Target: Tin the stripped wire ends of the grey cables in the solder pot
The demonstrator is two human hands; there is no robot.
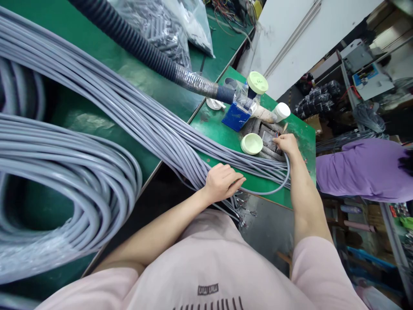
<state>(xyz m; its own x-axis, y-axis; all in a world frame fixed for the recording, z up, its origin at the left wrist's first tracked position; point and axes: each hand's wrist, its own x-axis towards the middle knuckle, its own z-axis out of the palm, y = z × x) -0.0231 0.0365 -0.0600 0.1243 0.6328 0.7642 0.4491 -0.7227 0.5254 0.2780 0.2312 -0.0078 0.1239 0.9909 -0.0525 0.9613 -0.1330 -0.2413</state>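
Note:
My right hand [287,144] pinches the end of a grey cable [288,170], its thin coloured wires sticking out past the fingertips. Those wire ends are over a soot-marked solder pot [268,137] with a shiny square surface. From that hand the cable loops down and back left towards my left hand [223,181]. My left hand is closed over the lower edge of a long bundle of grey cables [180,142]; its palm side is hidden. Beside the pot sits an open pale green tub [252,144].
A black ribbed hose [138,47] runs across to a blue box [236,116] by the pot. White [282,111] and green-lidded [257,82] jars stand behind. A thick cable coil [106,185] lies left. A person in purple [364,170] is at the right.

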